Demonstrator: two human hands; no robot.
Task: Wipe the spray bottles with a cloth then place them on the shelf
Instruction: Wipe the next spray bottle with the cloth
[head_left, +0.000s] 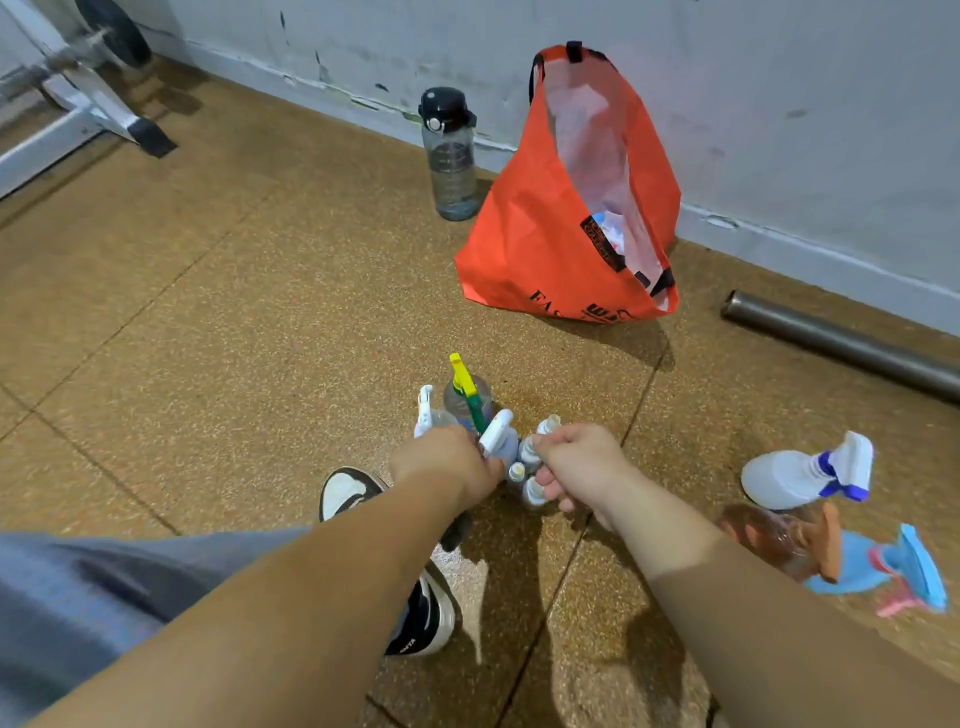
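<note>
Two hands work a cluster of bottles low over a speckled brown floor. The left grip is curled round the necks of several trigger spray bottles: a clear bottle with a yellow-and-green sprayer, a white sprayer at the cluster's left edge, and another white sprayer nearest the other hand. The right grip is clamped on a bunch of small white-capped bottles, which touch the left-hand cluster. Whether either bunch rests on the floor cannot be told.

To the right, three more spray bottles lie on their sides on the floor, close together: a white bottle with a blue-and-white trigger, an amber bottle with an orange trigger, and a blue bottle with a pink-and-blue trigger, the last two blurred.

Beyond the hands, an orange bag stands open against the grey wall, with a clear water bottle upright just beside it. A grey metal tube lies along the foot of the wall at right. Black-and-white shoes show under the left forearm.
</note>
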